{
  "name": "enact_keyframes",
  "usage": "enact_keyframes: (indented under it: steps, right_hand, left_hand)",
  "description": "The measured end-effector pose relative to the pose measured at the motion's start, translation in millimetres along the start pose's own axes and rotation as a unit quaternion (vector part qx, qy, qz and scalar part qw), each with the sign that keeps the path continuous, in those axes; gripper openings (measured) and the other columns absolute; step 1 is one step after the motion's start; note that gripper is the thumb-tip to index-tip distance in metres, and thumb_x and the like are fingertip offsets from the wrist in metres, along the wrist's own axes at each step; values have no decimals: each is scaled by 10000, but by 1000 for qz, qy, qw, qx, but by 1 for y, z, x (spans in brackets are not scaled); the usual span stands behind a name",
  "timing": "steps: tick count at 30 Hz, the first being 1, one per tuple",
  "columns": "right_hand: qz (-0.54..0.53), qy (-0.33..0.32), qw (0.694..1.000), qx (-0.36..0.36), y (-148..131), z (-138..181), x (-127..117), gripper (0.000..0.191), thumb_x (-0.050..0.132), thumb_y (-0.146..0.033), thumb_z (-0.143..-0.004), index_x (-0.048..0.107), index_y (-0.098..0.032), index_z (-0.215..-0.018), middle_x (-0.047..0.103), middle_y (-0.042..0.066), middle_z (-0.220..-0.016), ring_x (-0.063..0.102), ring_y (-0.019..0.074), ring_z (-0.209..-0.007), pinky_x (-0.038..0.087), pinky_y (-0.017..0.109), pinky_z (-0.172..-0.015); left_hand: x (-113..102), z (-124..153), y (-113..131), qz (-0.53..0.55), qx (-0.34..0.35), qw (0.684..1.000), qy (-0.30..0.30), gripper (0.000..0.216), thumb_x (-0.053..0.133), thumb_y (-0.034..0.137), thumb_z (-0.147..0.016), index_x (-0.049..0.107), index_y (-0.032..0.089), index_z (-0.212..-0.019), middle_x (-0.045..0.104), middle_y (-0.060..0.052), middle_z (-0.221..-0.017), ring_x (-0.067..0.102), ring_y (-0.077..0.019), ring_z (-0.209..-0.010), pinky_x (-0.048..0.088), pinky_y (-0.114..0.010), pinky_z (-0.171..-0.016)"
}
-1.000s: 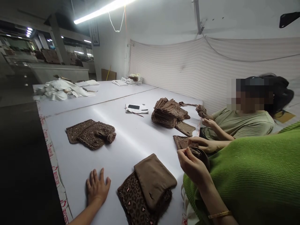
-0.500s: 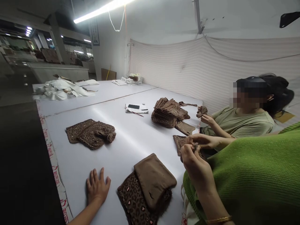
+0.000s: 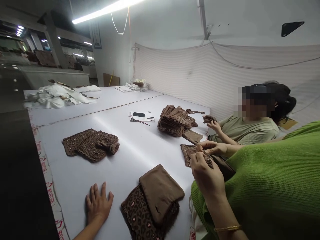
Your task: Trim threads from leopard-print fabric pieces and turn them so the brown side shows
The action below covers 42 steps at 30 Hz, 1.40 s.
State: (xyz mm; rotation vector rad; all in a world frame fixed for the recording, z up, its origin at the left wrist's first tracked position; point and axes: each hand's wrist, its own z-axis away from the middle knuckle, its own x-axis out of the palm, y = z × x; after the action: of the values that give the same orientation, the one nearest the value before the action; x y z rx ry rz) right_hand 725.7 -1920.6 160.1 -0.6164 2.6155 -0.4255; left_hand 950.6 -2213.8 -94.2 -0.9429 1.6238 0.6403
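Far ahead-left of the left hand [image 3: 99, 205], a crumpled white heap [image 3: 56, 95]; ahead-right, a dark phone [image 3: 138, 114] on papers [image 3: 136, 119]. To its right, a green sweater [image 3: 270, 180] on a person. Farthest beyond, a striped cloth [image 3: 172, 68]; high above, a lit tube [image 3: 107, 12].

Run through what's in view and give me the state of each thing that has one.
Left hand: palm down on table, fingers spread
Plain brown panel: lying over leopard-print fabric
Far-left leopard-print piece: laid out, bunched at its right end
Leopard-print stack: piled in layers
Black phone: lying on papers, screen dark
White heap: crumpled
Tube light: lit
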Motion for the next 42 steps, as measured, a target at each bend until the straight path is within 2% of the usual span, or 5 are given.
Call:
enact_keyframes:
  steps: [7,16,22,32,42]
  right_hand:
    - [-250,-316,907,-125,-22,32,-24,191,475,-322,-895,587,-190,-975,609,38,-950,586,124,-775,512,289,-664]
    - [-325,-432,811,-224,-14,14,-9,252,505,-331,-872,564,-210,-1085,553,66,-1159,523,213,-1060,461,432,-867]
    - [-261,-457,816,-241,-4,7,-16,293,373,-309,-931,564,-219,-1135,506,45,-1246,353,265,-1257,232,495,-1046]
    - [-172,-501,802,-277,19,13,-13,272,437,-332,-908,618,-166,-790,623,19,-887,580,164,-922,441,372,-847]
    - [-166,-450,859,-179,23,18,-21,436,190,-272,-969,610,-196,-1056,607,45,-1071,553,173,-1050,439,389,-900]
  left_hand:
    - [-2,1,1,0,0,1000,1,507,490,328,-806,487,140,-1276,393,-215,-1343,309,-328,-1280,205,-460,-1032]
    - [-5,0,1,-12,-2,1000,-3,513,482,338,-810,478,144,-1284,393,-210,-1356,308,-320,-1286,197,-452,-1034]
    - [-7,0,1,-16,-5,1000,-25,528,485,359,-806,464,164,-1295,392,-201,-1362,300,-318,-1295,184,-445,-1039]
    - [-7,1,0,-27,0,999,-20,534,476,358,-808,456,155,-1302,387,-203,-1369,302,-318,-1294,184,-453,-1037]
    - [-4,-1,1,-7,-2,1000,-7,518,486,342,-804,478,153,-1286,394,-212,-1354,309,-325,-1285,202,-454,-1031]
